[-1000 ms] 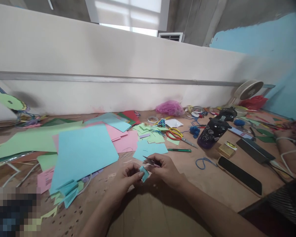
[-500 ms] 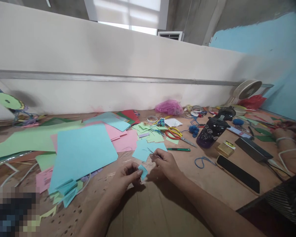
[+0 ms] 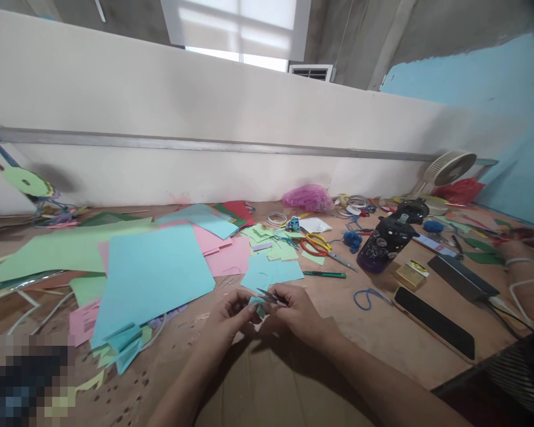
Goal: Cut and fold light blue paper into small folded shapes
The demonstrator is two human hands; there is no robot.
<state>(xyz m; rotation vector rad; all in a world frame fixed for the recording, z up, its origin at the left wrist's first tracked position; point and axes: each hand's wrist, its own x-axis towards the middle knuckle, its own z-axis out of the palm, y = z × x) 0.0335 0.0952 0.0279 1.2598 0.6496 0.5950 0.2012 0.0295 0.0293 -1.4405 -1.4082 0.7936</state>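
Note:
My left hand [image 3: 234, 311] pinches a small piece of light blue paper [image 3: 257, 303] between thumb and fingers. My right hand [image 3: 297, 309] is closed round small scissors [image 3: 269, 295], whose thin pointed metal blades lie over the top of the paper. The fingers hide the scissors' handles. Both hands are close together above the near part of the table. Just beyond them lies a larger cut sheet of light blue paper [image 3: 273, 271], with a green cutter knife [image 3: 324, 274] to its right.
Large blue [image 3: 155, 279] and green sheets [image 3: 57, 252] cover the left. Orange-and-yellow scissors [image 3: 318, 244], a dark bottle [image 3: 382, 246], a gold box [image 3: 410, 274] and a phone [image 3: 434, 323] stand or lie to the right. Another person's arm [image 3: 523, 273] is at the far right.
My right hand has moved left and slightly down, bringing the small scissors from apart to against the piece of blue paper. The camera view has shifted slightly.

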